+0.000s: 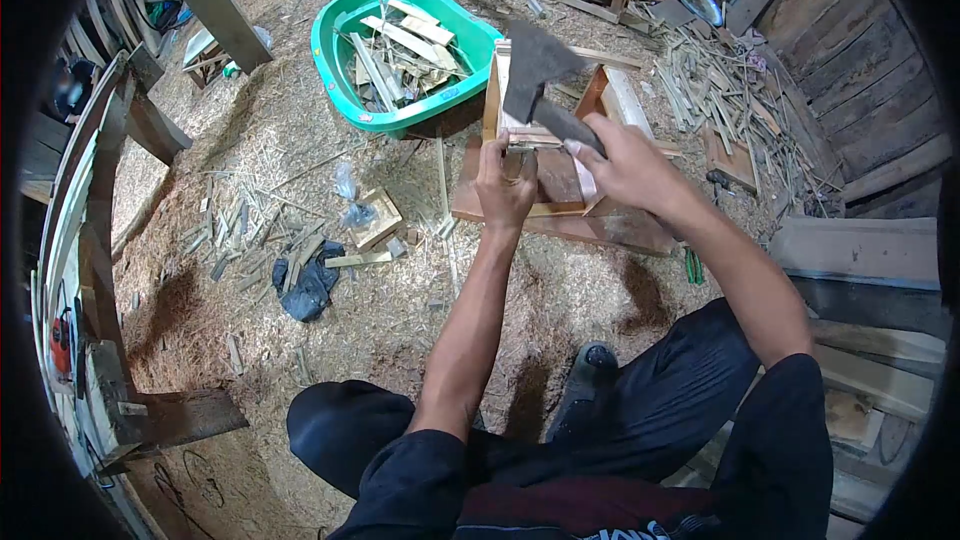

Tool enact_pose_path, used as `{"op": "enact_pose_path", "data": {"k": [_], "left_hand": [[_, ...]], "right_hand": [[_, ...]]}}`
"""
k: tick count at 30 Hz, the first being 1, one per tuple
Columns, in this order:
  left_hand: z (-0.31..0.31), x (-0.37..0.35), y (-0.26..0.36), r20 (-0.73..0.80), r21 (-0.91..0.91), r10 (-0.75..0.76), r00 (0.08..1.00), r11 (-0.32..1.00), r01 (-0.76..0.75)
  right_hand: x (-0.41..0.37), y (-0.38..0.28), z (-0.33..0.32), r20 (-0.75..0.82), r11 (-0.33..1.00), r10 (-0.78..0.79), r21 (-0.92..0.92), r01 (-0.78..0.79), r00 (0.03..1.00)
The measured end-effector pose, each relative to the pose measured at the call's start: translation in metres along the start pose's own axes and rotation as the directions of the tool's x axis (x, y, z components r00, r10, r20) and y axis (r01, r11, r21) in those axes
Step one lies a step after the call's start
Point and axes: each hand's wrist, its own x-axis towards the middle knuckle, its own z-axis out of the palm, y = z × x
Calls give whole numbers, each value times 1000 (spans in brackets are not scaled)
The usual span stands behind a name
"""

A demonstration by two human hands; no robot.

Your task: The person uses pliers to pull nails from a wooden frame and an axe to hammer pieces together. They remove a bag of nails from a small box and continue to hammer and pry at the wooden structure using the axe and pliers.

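Note:
My right hand (pixel 622 162) is wrapped round the handle of a hatchet (pixel 538 68), whose broad dark head is raised over a wooden frame (pixel 622 100). Closed at the frame's near left part is my left hand (pixel 505 183), its fingers against a thin wooden piece (pixel 532 137) just below the hatchet head. The frame rests on a reddish-brown board (pixel 600 230) on the ground. What touches the underside of the thin piece is hidden.
A green tub (pixel 325 65) of wood scraps stands beyond my left hand. Black plastic (pixel 310 285) and a small wooden block (pixel 375 220) lie left. Scrap sticks (pixel 715 90) are piled right, near a plank wall (pixel 850 50). Stacked boards (pixel 860 250) sit at the right edge.

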Motion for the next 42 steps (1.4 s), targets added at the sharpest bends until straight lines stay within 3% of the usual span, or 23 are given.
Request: {"op": "enact_pose_path", "data": {"k": [2, 3, 5, 9, 12, 15, 18, 21, 24, 27, 30, 33, 35, 40, 41, 42], "left_hand": [[0, 1, 1, -4, -20, -4, 1000, 1000, 4], [0, 1, 0, -12, -4, 22, 1000, 1000, -23], [0, 3, 0, -26, 26, 81, 996, 996, -80], [3, 1, -1, -14, -5, 29, 999, 1000, -29], [4, 3, -4, -26, 32, 71, 997, 997, -70], [4, -2, -6, -8, 12, 19, 1000, 1000, -19], [7, -3, -8, -1, -12, -11, 1000, 1000, 11], [8, -1, -10, -15, -28, 14, 1000, 1000, -15], [5, -1, -6, -11, 21, 54, 998, 998, -54], [3, 0, 0, 9, 21, 38, 999, 999, -38], [2, 1, -1, 3, 22, 34, 999, 999, -34], [8, 0, -4, -21, -14, 36, 999, 999, -37], [8, 0, -3, -51, 23, 99, 994, 995, -98], [7, -1, -1, 1, 10, 19, 1000, 1000, -19], [6, -1, -1, 14, 2, -9, 1000, 1000, 9], [5, 0, -2, 12, 10, 1, 1000, 1000, -1]], "right_hand": [[0, -17, -14, 25, 992, 99, 73, -100, 995], [5, -1, -3, -97, 994, -42, 100, 52, 994], [3, 5, 8, -56, 999, -26, 26, 27, 998], [-1, 11, 13, -2, 994, -73, -76, 73, 997], [2, -7, -7, 59, 996, 69, 45, -72, 996], [9, 1, -10, -157, 995, -73, 48, 82, 985], [8, -5, -10, -85, 998, -18, 55, 22, 996], [7, 15, 5, 12, 986, -121, -117, 122, 993], [6, 2, -7, 38, 998, -52, -28, 54, 998], [9, -14, -21, -38, 999, 8, 48, -7, 999], [14, 3, -5, -155, 993, -91, 65, 102, 984], [11, 23, 11, 16, 986, -84, -144, 85, 996], [9, 19, 2, 8, 992, -65, -108, 66, 998], [11, -12, -24, -33, 998, 53, 38, -52, 998], [15, -3, -17, -117, 998, -27, 62, 34, 993], [16, 1, -11, -94, 999, -24, 37, 28, 995]]}}
